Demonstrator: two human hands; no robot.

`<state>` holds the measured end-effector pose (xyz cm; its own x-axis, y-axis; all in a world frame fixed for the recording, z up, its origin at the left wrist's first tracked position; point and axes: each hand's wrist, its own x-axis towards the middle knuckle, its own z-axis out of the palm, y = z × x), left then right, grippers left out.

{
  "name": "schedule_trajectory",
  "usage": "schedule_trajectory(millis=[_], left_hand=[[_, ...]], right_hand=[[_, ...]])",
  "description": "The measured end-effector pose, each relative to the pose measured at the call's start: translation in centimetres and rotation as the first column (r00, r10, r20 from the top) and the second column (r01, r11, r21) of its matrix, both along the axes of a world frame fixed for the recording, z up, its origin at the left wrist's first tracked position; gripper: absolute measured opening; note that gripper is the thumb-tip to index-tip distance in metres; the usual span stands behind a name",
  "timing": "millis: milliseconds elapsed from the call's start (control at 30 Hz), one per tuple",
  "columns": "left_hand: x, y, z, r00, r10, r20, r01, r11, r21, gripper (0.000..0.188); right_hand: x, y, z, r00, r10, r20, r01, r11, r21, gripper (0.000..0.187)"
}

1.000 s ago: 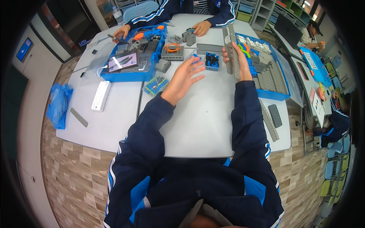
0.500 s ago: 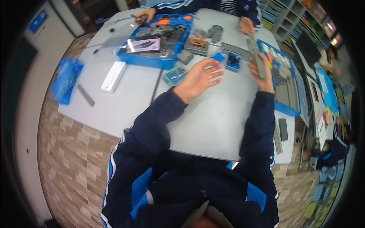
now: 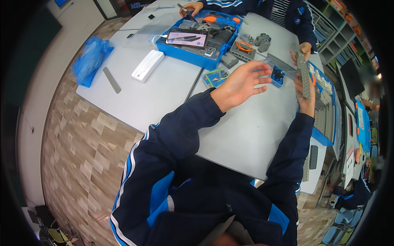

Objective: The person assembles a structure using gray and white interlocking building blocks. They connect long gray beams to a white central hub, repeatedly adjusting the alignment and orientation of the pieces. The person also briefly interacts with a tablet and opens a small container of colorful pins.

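Observation:
My right hand is closed round the lower part of a long grey perforated beam, which stands slanted above the table's right side. A co-worker's hand is at its upper end; whether it grips the beam I cannot tell. Over the middle of the table my left hand hovers with fingers apart and nothing in it. Just beyond its fingertips lies a small box of dark blue pieces. Close to its wrist is a clear case with green and blue parts.
A blue tray of grey parts holds a phone at the far left. Nearby are a white oblong case, a grey strip and a blue plastic bag. Another blue tray borders my right forearm.
The whole scene has shifted rightward in the picture as my view turned left. The co-worker's hand is now closer to the beam's upper end. My right hand still holds the beam.

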<state>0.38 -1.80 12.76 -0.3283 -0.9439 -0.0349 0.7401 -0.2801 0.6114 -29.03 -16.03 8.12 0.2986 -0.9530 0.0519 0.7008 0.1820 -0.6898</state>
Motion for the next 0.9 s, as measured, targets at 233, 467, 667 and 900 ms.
schedule_trajectory(millis=[233,467,667,900], left_hand=[[1.0,-0.4,0.2,0.981,0.058,0.183,-0.007,0.963,-0.269,0.029],[13.7,-4.7,-3.9,-0.401,0.881,0.252,0.156,0.337,-0.929,0.038],[20.1,-6.7,-9.3,-0.708,0.665,0.237,0.153,0.473,-0.868,0.051],[19.7,-6.9,-10.6,-0.744,0.612,0.268,0.116,0.513,-0.851,0.047]], right_hand=[[-1.1,-1.1,-1.9,0.975,0.113,0.19,-0.094,0.99,-0.108,0.042],[2.0,2.1,0.4,0.979,-0.204,-0.005,0.203,0.976,0.075,0.057],[7.6,11.0,-2.7,0.904,-0.193,-0.381,0.183,0.981,-0.062,0.052],[7.1,14.2,-5.1,0.812,-0.246,-0.529,0.224,0.969,-0.107,0.046]])
